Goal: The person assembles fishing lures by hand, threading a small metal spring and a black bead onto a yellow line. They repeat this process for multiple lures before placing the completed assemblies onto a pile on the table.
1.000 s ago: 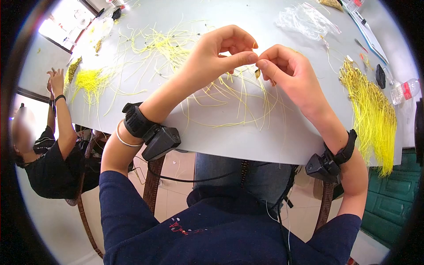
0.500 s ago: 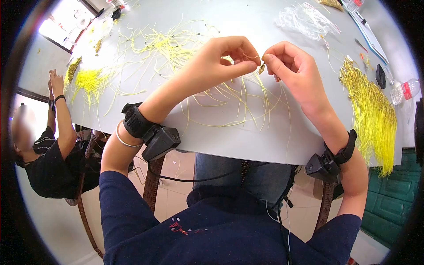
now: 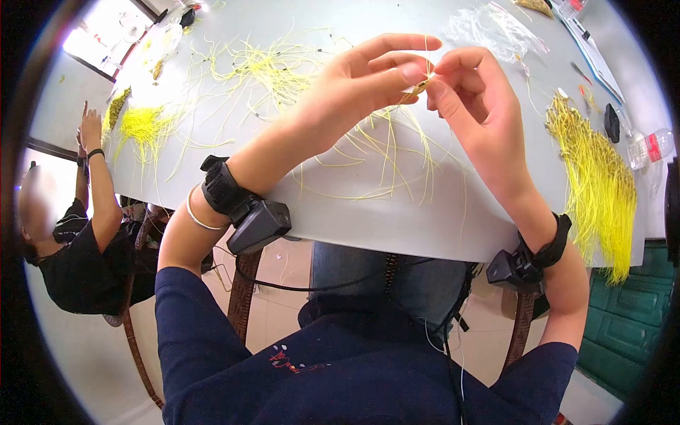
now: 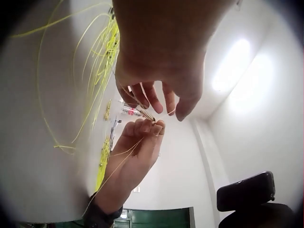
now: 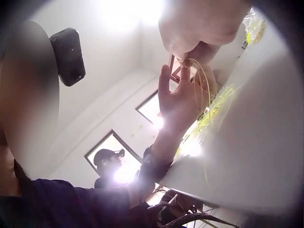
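Note:
In the head view both hands meet over the table. My right hand (image 3: pixel 478 95) pinches a thin yellow line (image 4: pixel 124 172) between thumb and forefinger, its tails trailing below. Right at those fingertips is a small gold spring-like coil (image 4: pixel 147 115), tilted toward the left thumb. My left hand (image 3: pixel 365 81) reaches in with fingers stretched and thumb held apart from them. A strand runs up past the left forefinger's tip in the head view. Under the hands, loose yellow lines (image 3: pixel 391 152) spread across the grey table (image 3: pixel 368 227).
A tangle of yellow lines (image 3: pixel 265 71) lies beyond the left forearm. To the right stand a thick bundle of yellow lines with gold ends (image 3: pixel 602 191) and a plastic bottle (image 3: pixel 650 146). Clear plastic bags (image 3: pixel 489 32) lie at the back. Another person (image 3: pixel 85 255) sits at the left.
The left fingers have straightened and moved up and right, closer to the right hand. The gold coil, which hung from the right fingertips, now tilts toward the left thumb.

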`<state>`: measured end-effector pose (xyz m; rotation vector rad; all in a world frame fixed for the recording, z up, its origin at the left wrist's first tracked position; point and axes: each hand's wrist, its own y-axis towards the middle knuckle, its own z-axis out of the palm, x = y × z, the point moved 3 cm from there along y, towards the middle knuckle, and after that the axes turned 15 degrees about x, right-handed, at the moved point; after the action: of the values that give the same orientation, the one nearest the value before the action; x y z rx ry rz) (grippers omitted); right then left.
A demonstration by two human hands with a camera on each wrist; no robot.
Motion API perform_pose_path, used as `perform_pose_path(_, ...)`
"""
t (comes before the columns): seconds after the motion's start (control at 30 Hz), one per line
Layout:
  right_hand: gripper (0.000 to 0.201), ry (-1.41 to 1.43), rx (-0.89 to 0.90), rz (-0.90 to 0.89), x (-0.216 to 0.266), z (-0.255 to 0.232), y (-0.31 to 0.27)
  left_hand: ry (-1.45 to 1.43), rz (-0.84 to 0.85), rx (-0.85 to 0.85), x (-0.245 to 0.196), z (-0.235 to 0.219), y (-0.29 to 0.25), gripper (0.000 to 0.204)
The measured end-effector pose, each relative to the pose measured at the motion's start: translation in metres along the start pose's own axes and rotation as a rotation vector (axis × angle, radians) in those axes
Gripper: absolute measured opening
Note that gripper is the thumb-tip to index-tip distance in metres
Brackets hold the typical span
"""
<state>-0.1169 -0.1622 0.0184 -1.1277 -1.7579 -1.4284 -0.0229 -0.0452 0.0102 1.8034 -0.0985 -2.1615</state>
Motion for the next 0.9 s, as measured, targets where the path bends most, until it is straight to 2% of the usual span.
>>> perform_pose_path(0.07,0.011,0.003,0.0,-0.006,0.001,0.002,0.0,0.191,0.02,0.009,0.0,0.0,-0.001,0.042)
perform_pose_path(0.13,0.01,0.006,0.001,-0.013,0.001,0.003,0.0,0.225,0.008,-0.012,-0.004,-0.005,-0.003,0.039)
perform_pose_path(0.27,0.01,-0.187,-0.074,-0.074,0.005,-0.004,0.0,0.32,-0.015,-0.016,-0.007,-0.007,-0.005,0.031)
perform_pose_path(0.3,0.009,-0.24,-0.102,-0.074,0.005,-0.006,0.001,0.319,-0.015,-0.017,-0.007,-0.006,-0.006,0.031)
perform_pose_path(0.37,0.009,-0.273,-0.109,-0.088,0.006,-0.008,0.001,0.351,-0.134,0.091,-0.004,0.001,-0.006,0.03)
perform_pose_path(0.7,0.01,-0.334,-0.132,-0.158,0.007,-0.008,0.002,0.249,-0.173,0.093,-0.003,0.005,-0.006,0.028)
perform_pose_path(0.9,0.006,-0.326,-0.128,-0.198,0.01,-0.007,0.001,0.302,-0.203,0.101,-0.006,0.006,-0.008,0.015)
